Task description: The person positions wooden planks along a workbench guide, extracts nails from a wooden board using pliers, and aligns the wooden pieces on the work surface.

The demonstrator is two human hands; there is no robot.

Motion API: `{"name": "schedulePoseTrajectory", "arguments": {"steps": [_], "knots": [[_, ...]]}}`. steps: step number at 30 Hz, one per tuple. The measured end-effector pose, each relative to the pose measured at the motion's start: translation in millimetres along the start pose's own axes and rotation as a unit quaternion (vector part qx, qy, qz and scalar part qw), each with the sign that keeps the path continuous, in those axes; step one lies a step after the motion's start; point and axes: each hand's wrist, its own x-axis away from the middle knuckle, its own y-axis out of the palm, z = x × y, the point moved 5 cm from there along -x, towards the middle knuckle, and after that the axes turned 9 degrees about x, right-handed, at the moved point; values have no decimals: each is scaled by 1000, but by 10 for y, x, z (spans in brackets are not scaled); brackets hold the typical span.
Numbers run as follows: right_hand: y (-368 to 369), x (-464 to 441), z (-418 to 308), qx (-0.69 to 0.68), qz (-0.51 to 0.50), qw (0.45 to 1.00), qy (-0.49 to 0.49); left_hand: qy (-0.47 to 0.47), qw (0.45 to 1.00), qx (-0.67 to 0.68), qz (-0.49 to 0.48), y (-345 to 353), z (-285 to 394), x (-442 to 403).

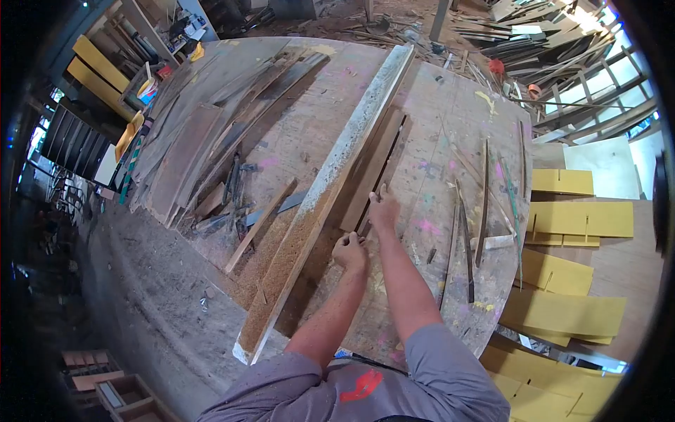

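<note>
Close to the middle of the worktable, a short brown board (pixel 376 169) lies beside a long beam. A thin dark strip (pixel 387 163) runs along the board's right edge. My left hand (pixel 349 252) is closed at the strip's near end, fingers curled in a pinch. Farther up, my right hand (pixel 384 211) pinches at the same strip, its fingertips by the board's edge. The long beam (pixel 351 133), whitish on its far half and coated in sawdust on its near half, stretches diagonally just left of both hands.
Old planks (pixel 204 141) and tools (pixel 235 179) cover the left of the worktable (pixel 436 126). Narrow strips (pixel 484 204) lie on its right. Yellow panels (pixel 580 219) stand beyond the right edge. Scrap wood (pixel 506 42) is piled behind; sawdust (pixel 271 246) lies around the beam.
</note>
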Motion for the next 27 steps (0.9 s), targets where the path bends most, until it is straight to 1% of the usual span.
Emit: {"name": "schedulePoseTrajectory", "arguments": {"steps": [1, 3, 7, 10, 12, 15, 18, 21, 22, 25, 27], "knots": [[40, -42, 55, -5, -15, 1000, 8, -5, 1000, 9, 9, 46, -10, -6], [23, -144, 48, -15, -44, 999, 25, -10, 1000, -15, 15, 133, -24, -39], [80, -314, 101, -49, -118, 988, 91, -13, 998, -58, 29, 310, 36, -28], [-80, -429, -8, -37, -129, 986, 95, 3, 999, -14, 44, 483, 104, 10], [-131, -528, -36, -27, -126, 987, 95, 3, 999, 6, 48, 589, 45, -48], [-134, -698, -21, -6, -94, 994, 58, 6, 998, 24, 56, 765, -36, -119], [-23, -896, 63, -8, -15, 1000, 16, 17, 998, 10, 64, 914, -71, -173], [-5, -999, 91, -32, -7, 999, 26, 25, 997, -36, 66, 1024, -43, -208], [-31, -1035, 71, -18, -12, 999, 27, 27, 996, -54, 65, 1066, -26, -212], [-100, -1171, 44, 9, -15, 999, 27, 9, 998, 6, 57, 1213, -29, -218], [-135, -1240, 33, 5, -9, 1000, 23, 5, 999, -2, 54, 1314, 39, -167]]}}
